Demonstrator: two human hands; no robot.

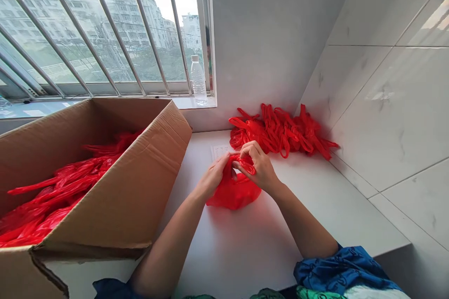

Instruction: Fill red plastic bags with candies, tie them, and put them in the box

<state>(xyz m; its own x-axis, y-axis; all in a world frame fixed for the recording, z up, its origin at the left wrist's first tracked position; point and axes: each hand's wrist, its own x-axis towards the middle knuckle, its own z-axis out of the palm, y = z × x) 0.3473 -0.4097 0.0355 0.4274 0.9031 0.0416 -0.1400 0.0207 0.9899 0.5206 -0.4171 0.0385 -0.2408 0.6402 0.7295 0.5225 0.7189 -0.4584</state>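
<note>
A thin red plastic bag hangs between my two hands, just over the white tabletop. At its upper left side, my left hand has its fingers closed on the plastic. My right hand pinches a bunched part of the same bag at the upper right, with the index finger and thumb curled round it. A small gap shows between the hands. Beyond them, a row of knotted red plastic bags lies along the wall.
A large open cardboard box with many red bags inside stands at the left. A clear plastic bottle is on the sill of the barred window. A printed paper lies behind my hands. Tiled wall bounds the right.
</note>
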